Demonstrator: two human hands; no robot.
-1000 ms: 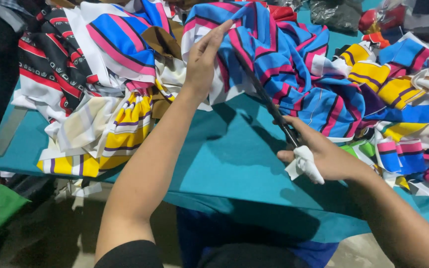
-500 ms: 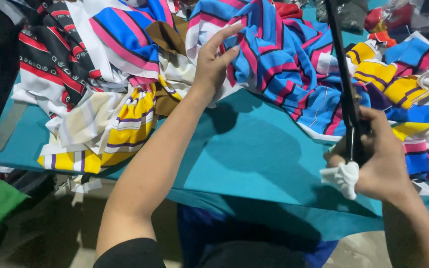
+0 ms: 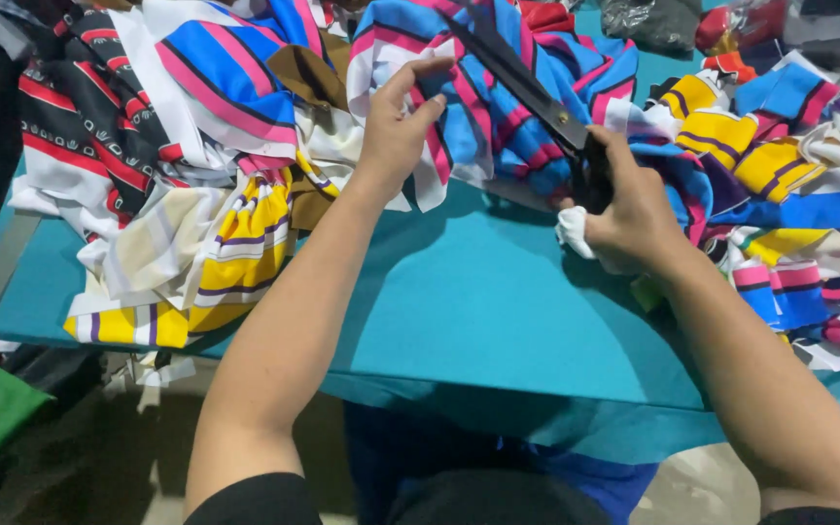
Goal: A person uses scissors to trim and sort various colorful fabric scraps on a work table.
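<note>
Blue-pink striped fabric (image 3: 498,117) bunched, pinched by left hand (image 3: 396,136); right hand (image 3: 629,209) grips black scissors (image 3: 527,87).

Blue cloth (image 3: 498,117) with pink and white stripes lies bunched at the far middle of the desk (image 3: 478,292). Long dark scissors (image 3: 537,97) slant across it, tips far-left, handles near-right, wrapped in white rag.

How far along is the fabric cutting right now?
Done: cut striped pieces lie heaped at the table's left. In hand: left hand pinches the blue-pink striped cloth; right hand holds the scissors over it. Left: mixed scraps piled on the right.
</note>
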